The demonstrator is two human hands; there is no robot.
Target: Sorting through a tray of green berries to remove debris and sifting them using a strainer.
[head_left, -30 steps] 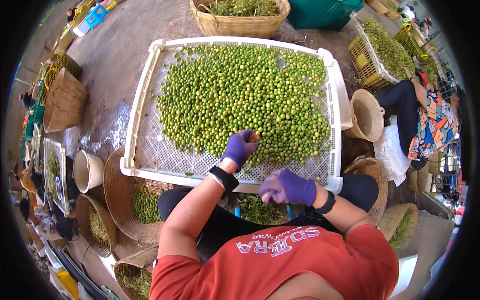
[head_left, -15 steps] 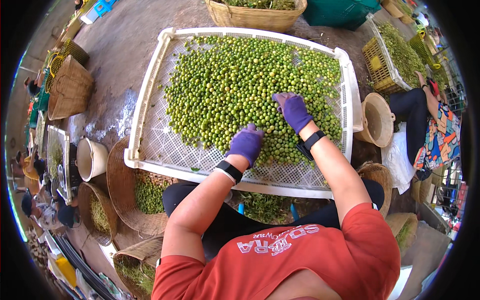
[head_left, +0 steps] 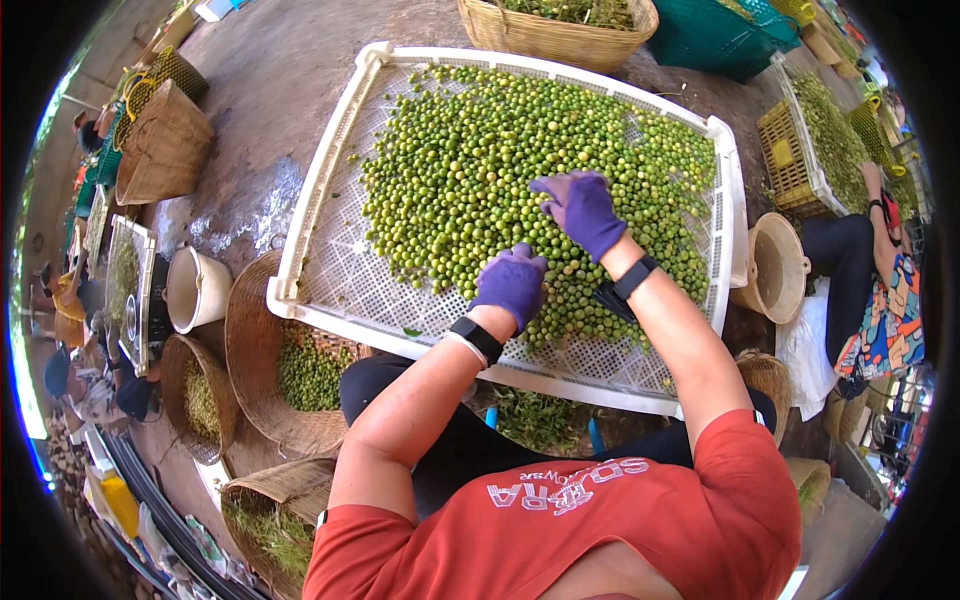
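A white mesh tray (head_left: 330, 225) lies across in front of my knees, covered with small round green fruits (head_left: 450, 180), some of them yellowish. Both my hands wear purple gloves. My left hand (head_left: 512, 283) rests in the fruits near the tray's front middle, its fingers curled down; whatever lies under the fingertips is hidden. Farther back and to the right, my right hand (head_left: 583, 208) hovers low over the pile, with fingers reaching left and a gap between thumb and forefinger. A dark band circles each wrist.
Left of my knee, a wicker basket (head_left: 245, 320) holds more green fruits, beside a cream bucket (head_left: 197, 290). Another bucket (head_left: 775, 265) stands at the tray's right. Beyond the tray sits a wide basket (head_left: 560, 38). A person (head_left: 885, 290) sits at the right by a yellow crate (head_left: 790, 155).
The whole view has shifted, with the tray now lower and farther right. My right hand has moved slightly left over the fruits, closer to my left hand.
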